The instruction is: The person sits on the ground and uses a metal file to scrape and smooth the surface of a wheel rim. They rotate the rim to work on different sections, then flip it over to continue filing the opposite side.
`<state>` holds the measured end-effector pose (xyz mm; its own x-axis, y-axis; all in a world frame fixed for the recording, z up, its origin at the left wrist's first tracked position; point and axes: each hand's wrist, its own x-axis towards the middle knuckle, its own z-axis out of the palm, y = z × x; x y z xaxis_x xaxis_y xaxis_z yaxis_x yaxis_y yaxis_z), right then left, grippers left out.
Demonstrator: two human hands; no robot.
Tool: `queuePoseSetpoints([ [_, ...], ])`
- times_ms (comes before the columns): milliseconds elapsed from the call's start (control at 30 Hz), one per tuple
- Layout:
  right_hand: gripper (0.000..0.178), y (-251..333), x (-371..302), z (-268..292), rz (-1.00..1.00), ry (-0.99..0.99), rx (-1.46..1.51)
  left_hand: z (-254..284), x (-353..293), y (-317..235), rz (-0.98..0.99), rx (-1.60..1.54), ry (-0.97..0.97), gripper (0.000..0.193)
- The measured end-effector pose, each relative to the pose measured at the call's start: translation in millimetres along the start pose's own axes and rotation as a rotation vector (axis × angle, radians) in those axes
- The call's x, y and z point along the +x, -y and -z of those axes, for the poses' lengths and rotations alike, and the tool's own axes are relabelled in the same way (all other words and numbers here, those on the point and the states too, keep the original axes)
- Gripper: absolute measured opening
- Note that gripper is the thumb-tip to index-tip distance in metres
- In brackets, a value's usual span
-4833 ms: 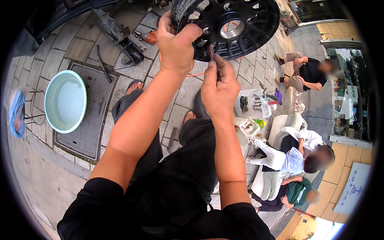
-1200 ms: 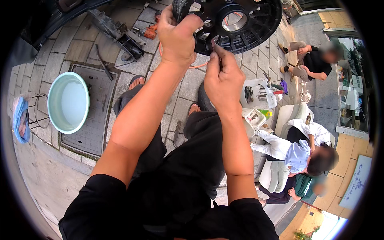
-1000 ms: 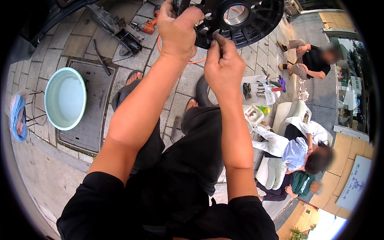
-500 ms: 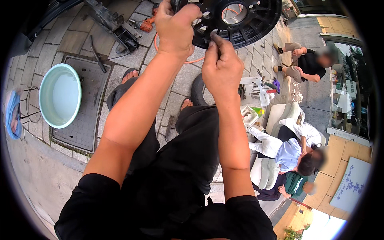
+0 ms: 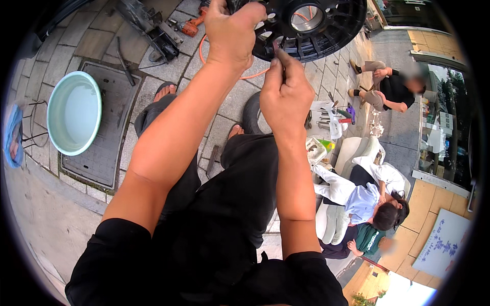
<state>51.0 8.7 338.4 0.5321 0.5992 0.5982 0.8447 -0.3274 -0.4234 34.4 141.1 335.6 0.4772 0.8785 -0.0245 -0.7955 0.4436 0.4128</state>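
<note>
A black spoked wheel rim point(image 5: 334, 36) with a round hole at its hub is held up at the top of the view, partly cut off by the upper edge. My left hand point(image 5: 232, 38) is closed on the rim's left side, its thumb stretched over the face. At the lower left edge of the rim, my right hand point(image 5: 287, 86) pinches with thumb and forefinger. Between those fingertips shows a small reddish tip, too small to name. Below the rim, partly behind my right hand, a black tyre point(image 5: 251, 113) lies on the paving.
A pale green basin of water point(image 5: 74, 113) stands on a metal cover point(image 5: 115, 107) at left. Beyond lie a dark metal frame point(image 5: 148, 30), an orange power tool point(image 5: 193, 26) and an orange hose point(image 5: 203, 51). Tools point(image 5: 326, 118) and seated people point(image 5: 375, 196) are at right.
The wheel rim and both hands have shifted slightly right in the picture. The right forefinger sits a little lower at the rim's edge, and a small reddish tip now shows there.
</note>
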Motion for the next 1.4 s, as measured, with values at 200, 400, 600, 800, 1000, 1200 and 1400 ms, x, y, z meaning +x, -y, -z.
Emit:
queuePoseSetpoints([
  [200, 0.019, -7.8, 13.8, -4.1, 0.009, 0.044, -0.022, 6.5, 6.1, 0.9, -0.042, 0.103, -0.017, 0.033],
  [400, 0.021, -9.2, 23.9, -9.5, 0.025, 0.090, -0.121, 11.5, 4.4, -4.9, -0.018, 0.123, 0.025, 0.034],
  [600, 0.023, -13.0, 6.0, -11.3, 0.007, -0.016, -0.012, 15.0, 14.6, 0.8, -0.055, 0.167, 0.027, 0.031],
  [800, 0.020, -12.0, -23.3, 2.3, -0.027, -0.060, 0.042, 1.0, 6.1, 9.5, -0.051, 0.173, 0.012, 0.028],
  [1000, 0.022, -9.5, -18.5, 1.4, -0.119, -0.021, 0.094, 14.0, 4.3, 22.4, 0.039, 0.252, -0.050, 0.024],
  [1200, 0.020, -25.8, 1.5, -1.4, -0.076, 0.030, -0.015, 11.2, 1.7, 22.6, 0.005, 0.235, 0.005, 0.026],
  [1400, 0.022, -39.9, 7.7, -10.0, 0.057, -0.002, -0.085, 23.1, 12.7, 27.8, 0.005, 0.242, 0.034, 0.023],
])
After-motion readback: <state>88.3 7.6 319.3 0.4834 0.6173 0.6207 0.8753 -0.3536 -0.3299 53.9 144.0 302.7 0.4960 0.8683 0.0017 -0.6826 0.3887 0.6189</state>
